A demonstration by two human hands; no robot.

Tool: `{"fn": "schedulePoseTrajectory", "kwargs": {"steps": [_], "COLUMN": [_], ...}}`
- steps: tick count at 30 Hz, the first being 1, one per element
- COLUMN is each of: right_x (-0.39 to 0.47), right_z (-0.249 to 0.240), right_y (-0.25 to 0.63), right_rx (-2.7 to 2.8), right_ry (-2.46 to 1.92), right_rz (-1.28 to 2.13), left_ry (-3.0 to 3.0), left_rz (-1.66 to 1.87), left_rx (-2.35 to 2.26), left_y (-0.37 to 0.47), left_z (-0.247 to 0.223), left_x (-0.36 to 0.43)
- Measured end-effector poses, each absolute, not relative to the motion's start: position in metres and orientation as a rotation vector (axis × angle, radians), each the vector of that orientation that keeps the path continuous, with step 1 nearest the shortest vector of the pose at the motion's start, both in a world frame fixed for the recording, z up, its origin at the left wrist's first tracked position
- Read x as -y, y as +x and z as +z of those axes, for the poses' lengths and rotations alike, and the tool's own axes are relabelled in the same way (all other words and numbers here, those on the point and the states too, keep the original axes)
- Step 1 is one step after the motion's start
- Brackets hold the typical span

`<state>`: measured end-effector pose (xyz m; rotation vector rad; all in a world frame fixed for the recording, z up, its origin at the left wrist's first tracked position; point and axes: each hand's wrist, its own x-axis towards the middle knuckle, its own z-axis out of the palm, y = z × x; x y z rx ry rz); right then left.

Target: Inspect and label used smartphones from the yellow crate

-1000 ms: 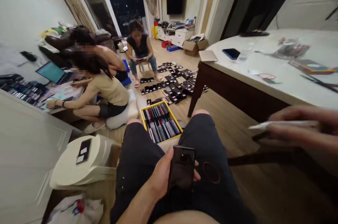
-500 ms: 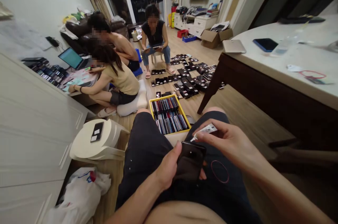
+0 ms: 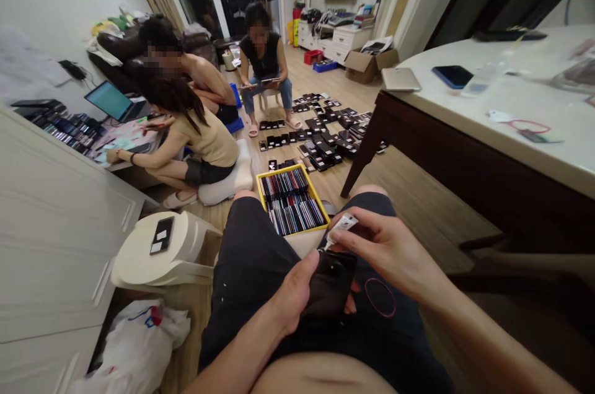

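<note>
My left hand (image 3: pixel 297 288) is closed around a black smartphone (image 3: pixel 329 285) above my lap, its thumb along the near side and fingertips showing at the far side. Between the thumb and fingers of my right hand (image 3: pixel 379 236) is a small white tube (image 3: pixel 343 227) with a narrow nozzle. That nozzle points down at the phone's top edge; whether it touches cannot be made out. A pink rubber band (image 3: pixel 380 297) lies on my right thigh. Beyond my knees stands a yellow-rimmed crate (image 3: pixel 317 196) packed with rows of upright phones.
At left, a cream stool (image 3: pixel 186 248) bears a phone (image 3: pixel 162 235) with white labels; a plastic bag (image 3: pixel 144 338) lies below. A white-topped table (image 3: pixel 455 96) stands right. Many phones (image 3: pixel 325 149) cover the floor ahead. Three people sit nearby, one close to a laptop (image 3: pixel 109 101).
The tube's nozzle has come down closer to the phone's top edge, and the tube is tilted more steeply. My view has shifted slightly right. Both hands keep their holds.
</note>
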<state>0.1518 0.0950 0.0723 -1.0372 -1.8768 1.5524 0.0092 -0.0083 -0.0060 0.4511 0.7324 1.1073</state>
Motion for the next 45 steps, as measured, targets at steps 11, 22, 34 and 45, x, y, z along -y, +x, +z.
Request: {"fn": "schedulePoseTrajectory", "kwargs": {"steps": [11,22,34,45], "right_x": [-0.098,-0.096,-0.095,-0.091], "right_z": [0.078,0.077,0.08,0.082], "right_y": [0.151,0.156,0.156,0.158], "right_rx": [1.916,1.996,2.107,2.117], "right_ry": [-0.985,-0.987,-1.01,-1.024], "right_rz": [1.571,1.498,1.279,1.248], "left_ry": [0.5,0.407,0.328,0.36], "left_rz": [1.068,1.062,1.031,1.047], "left_rx": [-0.69,-0.686,-0.632,-0.597], "left_y": [0.009,0.01,0.008,-0.001], "left_z": [-0.008,0.001,0.001,0.009], "left_x": [0.005,0.002,0.004,0.008]}}
